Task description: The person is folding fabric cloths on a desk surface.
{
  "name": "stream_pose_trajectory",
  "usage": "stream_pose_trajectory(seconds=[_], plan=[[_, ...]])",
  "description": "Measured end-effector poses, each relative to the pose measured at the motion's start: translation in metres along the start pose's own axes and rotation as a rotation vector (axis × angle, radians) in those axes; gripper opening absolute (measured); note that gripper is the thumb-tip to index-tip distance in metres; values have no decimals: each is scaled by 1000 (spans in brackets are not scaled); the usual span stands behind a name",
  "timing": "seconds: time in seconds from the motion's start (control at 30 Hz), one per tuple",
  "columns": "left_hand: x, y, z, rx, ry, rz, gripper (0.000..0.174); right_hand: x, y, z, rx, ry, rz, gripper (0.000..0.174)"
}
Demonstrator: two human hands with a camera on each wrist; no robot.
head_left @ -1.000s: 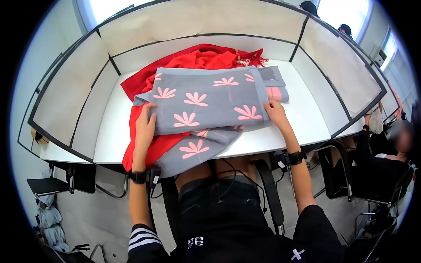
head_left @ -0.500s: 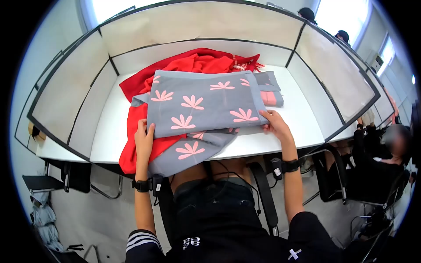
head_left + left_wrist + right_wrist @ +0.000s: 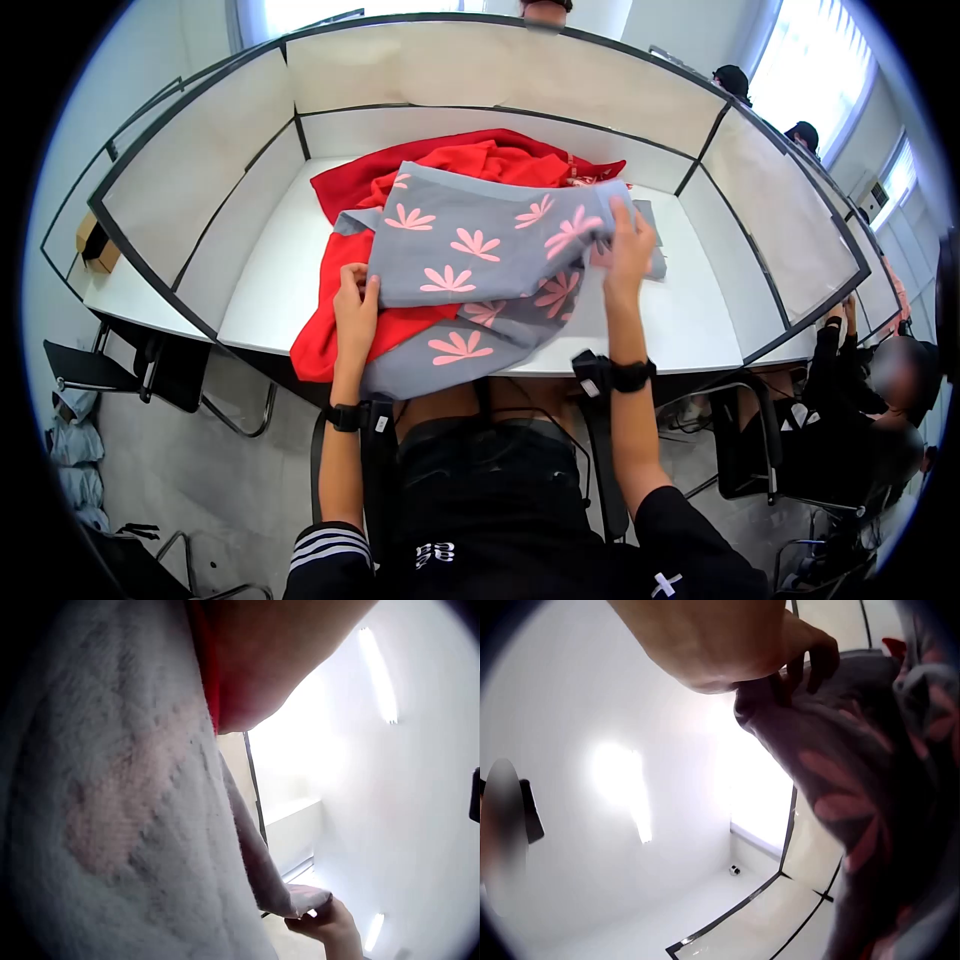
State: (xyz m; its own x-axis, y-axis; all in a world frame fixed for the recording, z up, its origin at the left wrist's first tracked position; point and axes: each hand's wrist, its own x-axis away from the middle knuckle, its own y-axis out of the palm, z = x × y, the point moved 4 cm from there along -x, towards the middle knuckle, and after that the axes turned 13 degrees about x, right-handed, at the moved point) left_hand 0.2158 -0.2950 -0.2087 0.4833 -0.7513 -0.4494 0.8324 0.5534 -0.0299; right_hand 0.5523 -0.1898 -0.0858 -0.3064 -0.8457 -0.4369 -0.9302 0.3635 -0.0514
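Note:
A folded grey cloth with pink leaf shapes (image 3: 440, 252) lies across the table in the head view. My left hand (image 3: 356, 312) pinches its near left corner between thumb and fingers. With my right hand (image 3: 630, 252) I grip its right edge, which is lifted and bends upward in a curve. In the right wrist view the fingers (image 3: 823, 664) are curled over the cloth's hem. A looser grey part (image 3: 450, 365) hangs over the table's front edge. Under and behind the grey cloth lies a red fringed cloth (image 3: 480, 150).
The white table (image 3: 262, 290) is walled on three sides by framed partitions (image 3: 400, 65). A smaller grey folded end (image 3: 655, 262) lies to the right. Black chairs (image 3: 745, 440) stand on both sides, and a person (image 3: 850, 400) sits at the right.
My right hand has moved up and slightly inward, raising the cloth's right edge off the layers below. The left hand stays at the near left corner. The head view has shifted.

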Motion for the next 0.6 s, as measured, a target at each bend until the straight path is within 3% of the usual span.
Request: stream_pose_trajectory(seconds=[0.03,0.1,0.23,0.3,0.37,0.43,0.5,0.53,0.6], plan=[[0,0,-2,3,3,3,18,-1,17,-11,16,-166,32,28],[-1,-1,-4,40,27,9,17,8,57,-42,158,-284,14,30],[-1,-6,-2,138,-33,50,15,48,134,-68,342,-428,-354,32],[-2,-7,-6,161,-24,54,14,80,164,-57,350,-666,-364,26],[0,-8,-3,191,-11,52,14,106,185,-31,385,-674,-472,22],[1,-7,-1,136,-37,9,13,130,189,-10,460,-592,-703,15],[1,-6,-8,131,-27,-8,13,145,174,-14,448,-675,-763,29],[1,-5,-6,129,-22,-10,13,149,167,-14,450,-681,-776,29],[2,-7,-2,136,-28,2,13,150,150,-17,682,-910,-605,42]])
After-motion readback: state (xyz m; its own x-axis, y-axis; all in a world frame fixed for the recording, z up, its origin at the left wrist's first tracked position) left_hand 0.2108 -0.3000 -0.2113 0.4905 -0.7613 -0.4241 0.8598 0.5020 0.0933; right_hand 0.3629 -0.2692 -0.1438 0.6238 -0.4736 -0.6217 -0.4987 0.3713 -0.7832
